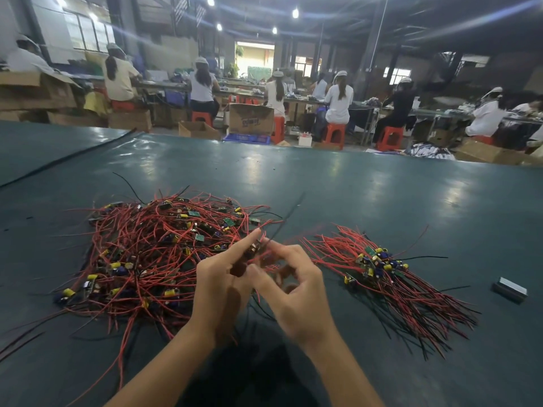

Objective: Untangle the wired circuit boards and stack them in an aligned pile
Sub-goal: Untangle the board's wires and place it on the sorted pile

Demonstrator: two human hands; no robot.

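Between the piles, the left hand [219, 284] and right hand [293, 277] pinched one wired board [251, 254]; the tangled heap [158, 248] looked far larger than the aligned pile [382, 268], so most sorting remained.

Table [367, 183] carries tangled boards [152, 248], sorted pile [390, 274], block [509, 290].

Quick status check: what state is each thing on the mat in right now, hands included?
Tangled heap of red-wired circuit boards: loose, unsorted, left side of dark green table mat.
Aligned pile of red-wired boards: stacked, wires fanned toward near right.
Single wired board: lifted, gripped by left hand.
Left hand: grips the board, index finger straight.
Right hand: fingers curled at its wires; grip blurred.
Small grey metal block: lying untouched, far right.
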